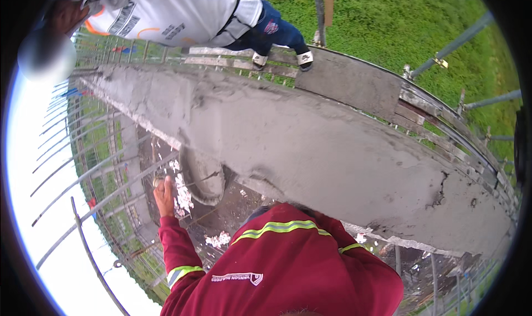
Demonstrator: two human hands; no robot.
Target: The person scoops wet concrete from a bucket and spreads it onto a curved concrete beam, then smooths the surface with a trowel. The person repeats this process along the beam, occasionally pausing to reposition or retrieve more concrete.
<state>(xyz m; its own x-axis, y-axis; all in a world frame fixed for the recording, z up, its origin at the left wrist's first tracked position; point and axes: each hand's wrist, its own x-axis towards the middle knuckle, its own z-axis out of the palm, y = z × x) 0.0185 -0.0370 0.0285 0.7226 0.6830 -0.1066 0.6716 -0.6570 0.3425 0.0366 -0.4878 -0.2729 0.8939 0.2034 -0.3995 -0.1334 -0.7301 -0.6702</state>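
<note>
My left hand (165, 195), in a red sleeve, is curled around a small, pale object at the left, among steel bars; what it is I cannot make out. Just right of it, a mortar-coated pan (199, 182) sits at the edge of a wet grey plastered beam (332, 149), with a thin dark bar across it. The plaster has rough, cracked patches at the right. My red jacket (293, 266) fills the lower middle. My right arm (346, 238) bends in behind my body, hiding the right hand.
A co-worker (188, 11) in white top and dark trousers stands beyond the beam on scaffold planks (241, 64) beside a grey board (346, 77). Steel tubes (460, 39) rise at right; bars (100, 177) project at left over open sky. Grass (377, 16) and littered ground lie below.
</note>
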